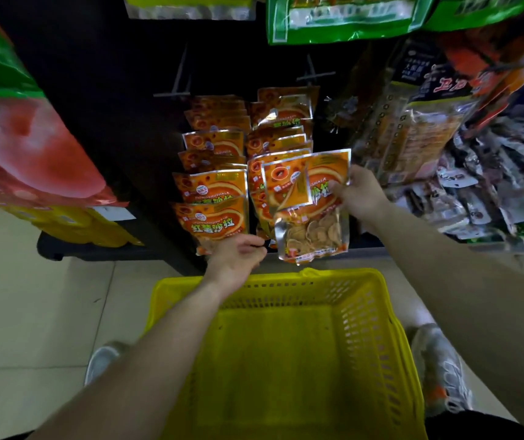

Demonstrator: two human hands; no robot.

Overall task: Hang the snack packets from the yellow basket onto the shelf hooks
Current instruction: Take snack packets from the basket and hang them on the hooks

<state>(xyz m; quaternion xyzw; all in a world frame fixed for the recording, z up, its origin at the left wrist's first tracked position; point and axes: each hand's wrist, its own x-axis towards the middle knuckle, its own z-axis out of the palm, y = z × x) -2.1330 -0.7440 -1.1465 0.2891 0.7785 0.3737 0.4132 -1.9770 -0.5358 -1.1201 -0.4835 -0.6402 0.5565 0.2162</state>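
A yellow basket (286, 278) is seen in the lower middle of the frame, set on the tiled floor (16, 296) between two shoes (441, 363). Only its perforated walls and bare bottom are shown inside.

Above it, in the middle of the frame, two rows of orange packets (213, 185) are hung against a dark shelf (95, 106). One row lies left of centre and the other just to its right. Two wire hooks (176, 81) are seen above the rows.

One more packet (305, 201) is held by the right grip (360, 193) in front of the lower end of the right row. The grip is closed on the packet's upper right corner, with the thumb laid on the printed face. The packet is held upright and slightly tilted, and its clear lower window shows pale chips.

The left grip (237, 260) is placed just below the left row, at the bottom edge of the lowest packet there. Its fingers are curled, with thumb and fingertips drawn together. Whether anything is pinched between them cannot be told, as the spot is small and blurred.

Green bags (343, 17) are hung along the top of the frame. A large red bag (16, 122) fills the upper left, and dark packs (476, 192) are crowded at the right.
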